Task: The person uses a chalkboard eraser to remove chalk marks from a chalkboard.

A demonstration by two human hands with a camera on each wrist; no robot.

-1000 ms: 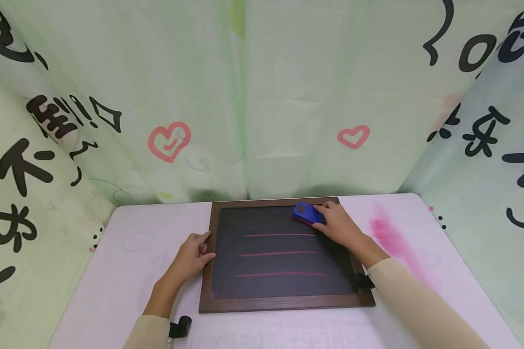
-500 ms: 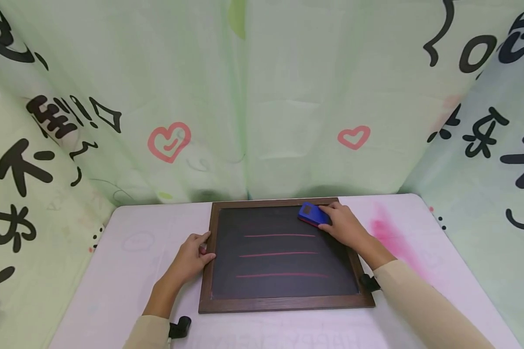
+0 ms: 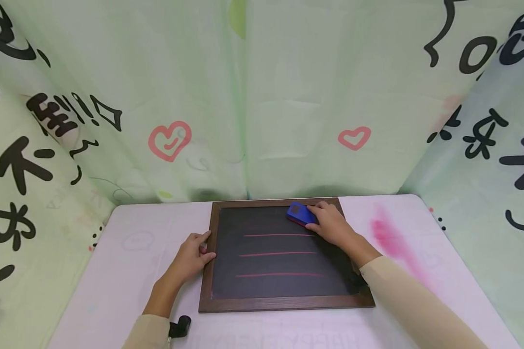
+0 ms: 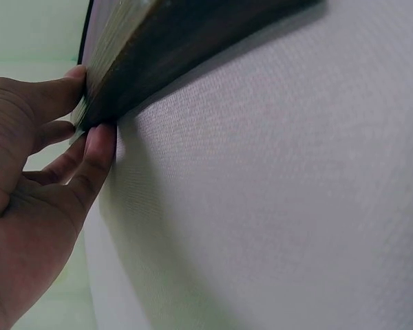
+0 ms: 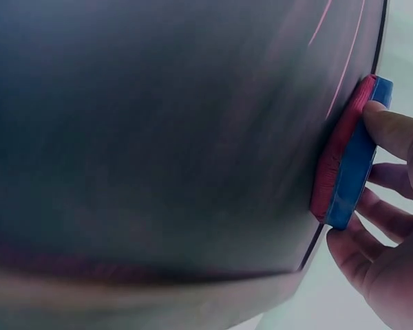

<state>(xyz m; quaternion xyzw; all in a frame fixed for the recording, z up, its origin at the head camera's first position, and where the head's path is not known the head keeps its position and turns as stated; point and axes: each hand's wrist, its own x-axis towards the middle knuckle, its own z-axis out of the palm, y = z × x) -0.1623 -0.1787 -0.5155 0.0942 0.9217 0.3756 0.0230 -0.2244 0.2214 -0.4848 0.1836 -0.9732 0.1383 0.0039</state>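
Note:
A small chalkboard (image 3: 284, 286) in a brown wooden frame lies on the table, with several red horizontal lines drawn across it. My right hand (image 3: 332, 225) holds a blue chalkboard eraser (image 3: 300, 213) by its right end, near the board's upper right. In the right wrist view, the red felt side of the eraser (image 5: 334, 165) faces the dark surface, and thumb and fingers (image 5: 389, 130) grip its blue back. My left hand (image 3: 189, 259) pinches the frame's left edge. Up close, its thumb and fingers (image 4: 100, 148) meet the frame's side (image 4: 151, 62).
The table (image 3: 135, 271) is white, with a pink smear (image 3: 390, 235) right of the board. A pale green curtain (image 3: 284, 106) with black writing and red hearts stands behind the table and at both sides.
The right hand with the eraser shifts slightly right, then back left past its earlier place, along the board's upper part. The left hand and the board stay put.

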